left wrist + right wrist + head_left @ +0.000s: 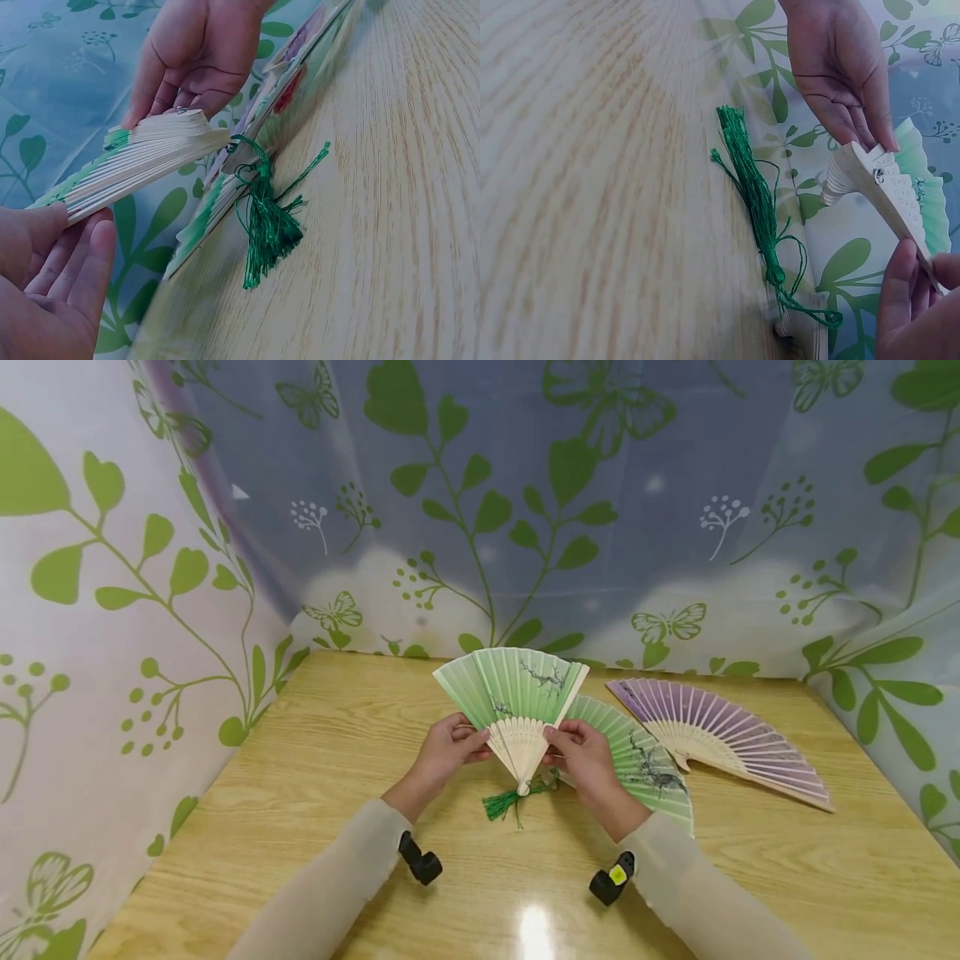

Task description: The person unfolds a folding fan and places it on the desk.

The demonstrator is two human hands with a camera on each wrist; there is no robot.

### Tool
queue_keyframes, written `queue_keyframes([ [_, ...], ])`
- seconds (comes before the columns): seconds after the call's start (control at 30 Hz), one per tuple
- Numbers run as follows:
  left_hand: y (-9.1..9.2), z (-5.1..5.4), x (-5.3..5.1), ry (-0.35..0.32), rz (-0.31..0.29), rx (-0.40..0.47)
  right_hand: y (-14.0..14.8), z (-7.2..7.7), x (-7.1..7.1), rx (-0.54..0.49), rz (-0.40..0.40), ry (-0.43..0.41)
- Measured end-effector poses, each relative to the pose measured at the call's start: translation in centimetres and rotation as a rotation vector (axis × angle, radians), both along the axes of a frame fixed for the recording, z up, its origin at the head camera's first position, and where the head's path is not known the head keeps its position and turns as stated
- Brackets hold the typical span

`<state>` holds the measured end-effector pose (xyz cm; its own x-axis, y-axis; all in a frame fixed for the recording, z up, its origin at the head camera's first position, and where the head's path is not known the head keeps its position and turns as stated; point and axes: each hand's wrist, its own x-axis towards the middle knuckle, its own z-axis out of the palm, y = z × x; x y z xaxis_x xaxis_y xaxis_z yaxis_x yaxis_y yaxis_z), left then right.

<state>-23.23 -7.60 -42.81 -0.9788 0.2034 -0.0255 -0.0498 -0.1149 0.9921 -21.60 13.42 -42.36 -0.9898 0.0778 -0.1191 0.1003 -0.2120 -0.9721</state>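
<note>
A green folding fan [517,681] with a printed dark branch is partly spread between my two hands, above the table. My left hand [444,752] pinches its left outer rib between thumb and fingers. On the opposite edge, my right hand [587,756] pinches the other outer rib. The pale slats [161,150] narrow to the pivot, which points toward me. Near the pivot shows a green tassel [501,806]; which fan it belongs to I cannot tell. A second green fan [633,752] lies spread on the table, partly hidden by my right hand and forearm.
A purple folding fan [738,739] lies spread at the right, beside the second green fan. Everything is on a wood-grain table [337,718]. Leaf-patterned curtains [480,527] stand along the back and both sides. Black wrist cameras [423,867] sit on both sleeves.
</note>
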Motion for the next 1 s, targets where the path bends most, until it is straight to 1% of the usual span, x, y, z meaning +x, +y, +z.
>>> queue_keyframes([
  [0.27,-0.08,-0.24,0.12,-0.003,0.011,-0.008,0.19,-0.18,0.07,-0.018,-0.019,-0.011],
  [0.5,-0.14,-0.53,0.07,0.007,0.011,-0.002,0.38,-0.38,-0.15,-0.009,-0.014,-0.005],
  [0.77,-0.08,-0.43,0.24,0.024,0.02,0.003,0.53,-0.18,0.0,-0.019,-0.04,-0.004],
  [1.0,-0.04,-0.2,0.33,0.006,0.032,0.013,0.79,0.27,0.03,-0.023,-0.053,-0.017],
])
